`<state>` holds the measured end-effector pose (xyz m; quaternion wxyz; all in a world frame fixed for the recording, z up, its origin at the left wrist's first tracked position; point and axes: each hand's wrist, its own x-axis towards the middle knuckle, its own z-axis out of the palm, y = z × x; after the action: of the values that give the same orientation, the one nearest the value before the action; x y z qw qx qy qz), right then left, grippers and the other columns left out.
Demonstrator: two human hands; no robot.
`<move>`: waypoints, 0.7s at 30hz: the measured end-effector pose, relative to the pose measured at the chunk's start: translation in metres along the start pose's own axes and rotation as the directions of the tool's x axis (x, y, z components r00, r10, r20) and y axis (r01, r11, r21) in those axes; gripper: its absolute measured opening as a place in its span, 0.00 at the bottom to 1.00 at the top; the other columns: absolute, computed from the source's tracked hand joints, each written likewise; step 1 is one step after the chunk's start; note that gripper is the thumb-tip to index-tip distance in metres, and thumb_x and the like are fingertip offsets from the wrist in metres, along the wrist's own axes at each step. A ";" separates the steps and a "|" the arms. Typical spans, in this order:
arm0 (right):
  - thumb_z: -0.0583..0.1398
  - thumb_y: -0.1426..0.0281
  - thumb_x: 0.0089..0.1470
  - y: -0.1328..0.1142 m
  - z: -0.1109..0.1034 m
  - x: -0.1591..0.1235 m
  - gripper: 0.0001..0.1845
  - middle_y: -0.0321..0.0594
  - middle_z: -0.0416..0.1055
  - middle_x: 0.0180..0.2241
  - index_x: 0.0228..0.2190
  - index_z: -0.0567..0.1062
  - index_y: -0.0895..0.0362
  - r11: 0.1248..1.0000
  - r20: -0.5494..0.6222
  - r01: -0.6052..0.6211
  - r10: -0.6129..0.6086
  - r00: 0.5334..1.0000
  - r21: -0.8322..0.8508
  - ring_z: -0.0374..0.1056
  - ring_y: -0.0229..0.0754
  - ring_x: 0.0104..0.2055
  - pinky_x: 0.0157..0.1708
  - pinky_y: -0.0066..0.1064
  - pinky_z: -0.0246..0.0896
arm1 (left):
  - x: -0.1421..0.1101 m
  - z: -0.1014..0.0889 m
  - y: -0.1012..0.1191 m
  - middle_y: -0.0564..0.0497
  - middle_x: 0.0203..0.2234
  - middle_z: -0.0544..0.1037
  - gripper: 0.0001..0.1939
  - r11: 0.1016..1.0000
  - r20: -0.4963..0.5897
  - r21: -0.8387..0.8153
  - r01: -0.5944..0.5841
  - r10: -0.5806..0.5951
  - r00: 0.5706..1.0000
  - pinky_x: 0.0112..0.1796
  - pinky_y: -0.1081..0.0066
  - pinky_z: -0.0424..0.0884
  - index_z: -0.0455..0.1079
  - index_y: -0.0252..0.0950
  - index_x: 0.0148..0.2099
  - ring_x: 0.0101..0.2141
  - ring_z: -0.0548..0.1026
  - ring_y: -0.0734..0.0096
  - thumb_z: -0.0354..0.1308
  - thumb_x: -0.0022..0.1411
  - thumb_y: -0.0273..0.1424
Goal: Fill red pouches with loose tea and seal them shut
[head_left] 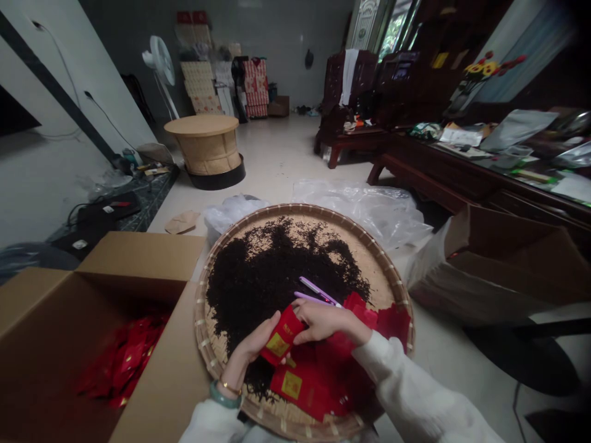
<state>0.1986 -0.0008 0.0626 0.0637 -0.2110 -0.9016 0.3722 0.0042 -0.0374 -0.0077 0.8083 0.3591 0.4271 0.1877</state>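
My left hand (pixel 256 337) is closed around a small red packet (pixel 282 335) with a gold label, held tilted over the tray. At the packet's upper end my right hand (pixel 318 320) has its fingers closed on the edge; the fingertips are partly hidden. Beneath both hands lies a round woven bamboo tray (pixel 401 277). Dark, dry leaves that look like tea (pixel 277 258) cover much of it. More red packets (pixel 318 381) are spread on its near right side. Just beyond my right hand rests a purple tong-shaped tool (pixel 318 290), its two arms apart.
A cardboard box (pixel 157 363) on the left contains several red packets (pixel 127 357). Another open box (pixel 503 264) stands to the right, near a dark round base (pixel 521 357). Clear plastic sheeting (pixel 369 209) lies beyond the tray. A dark wooden table (pixel 415 172) is at right.
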 end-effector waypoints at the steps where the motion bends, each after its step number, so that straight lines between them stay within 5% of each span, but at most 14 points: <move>1: 0.64 0.69 0.51 0.000 -0.002 -0.001 0.08 0.38 0.78 0.35 0.36 0.79 0.57 1.000 -0.012 0.018 -0.018 1.000 0.015 0.70 0.39 0.39 0.53 0.32 0.54 | 0.000 -0.001 0.001 0.49 0.15 0.75 0.40 1.000 0.002 0.000 -0.004 0.004 1.000 0.20 0.71 0.69 0.74 0.28 0.35 0.16 0.73 0.69 0.49 0.48 0.64; 5: 0.65 0.66 0.50 0.008 -0.015 -0.009 0.15 0.40 0.77 0.39 0.42 0.77 0.56 0.996 -0.171 -0.060 0.070 0.983 0.061 0.69 0.42 0.45 0.56 0.40 0.52 | -0.001 -0.005 0.005 0.47 0.17 0.77 0.42 1.000 -0.013 -0.010 -0.026 0.026 1.000 0.22 0.70 0.69 0.73 0.28 0.38 0.17 0.73 0.68 0.47 0.48 0.65; 8: 0.64 0.62 0.51 0.013 -0.024 -0.014 0.25 0.49 0.70 0.51 0.50 0.73 0.55 0.969 -0.402 -0.226 0.246 0.882 0.097 0.62 0.50 0.55 0.56 0.45 0.53 | -0.002 -0.010 0.006 0.45 0.19 0.77 0.44 0.996 -0.036 -0.034 -0.088 0.087 0.996 0.23 0.69 0.69 0.71 0.28 0.42 0.20 0.75 0.65 0.47 0.46 0.66; 10: 0.63 0.61 0.52 0.009 -0.027 -0.015 0.23 0.50 0.65 0.55 0.50 0.73 0.55 0.962 -0.504 -0.232 0.273 0.820 0.144 0.61 0.50 0.57 0.55 0.44 0.56 | -0.001 -0.014 0.005 0.45 0.20 0.77 0.45 0.985 -0.053 -0.038 -0.167 0.165 0.985 0.25 0.68 0.70 0.70 0.28 0.42 0.22 0.76 0.63 0.49 0.44 0.66; 16: 0.60 0.64 0.56 -0.032 -0.023 -0.015 0.10 0.43 0.76 0.35 0.36 0.78 0.56 0.995 -0.593 0.062 -0.002 0.805 0.081 0.70 0.41 0.39 0.44 0.36 0.63 | -0.001 -0.024 0.003 0.43 0.24 0.78 0.44 0.914 -0.095 0.051 -0.402 0.405 0.909 0.33 0.62 0.71 0.73 0.28 0.35 0.27 0.76 0.58 0.61 0.29 0.64; 21: 0.58 0.64 0.57 -0.062 -0.020 -0.018 0.14 0.45 0.75 0.41 0.44 0.74 0.56 0.987 -0.470 0.137 -0.161 0.868 -0.084 0.65 0.44 0.45 0.46 0.39 0.62 | -0.007 -0.026 0.009 0.41 0.35 0.79 0.48 0.895 -0.064 0.092 -0.437 0.444 0.894 0.43 0.60 0.69 0.74 0.32 0.40 0.40 0.74 0.51 0.65 0.20 0.62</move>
<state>0.2000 -0.0347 0.1208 0.3065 -0.2270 -0.8806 0.2812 -0.0212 -0.0248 -0.0074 0.7122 0.4686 0.3747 0.3644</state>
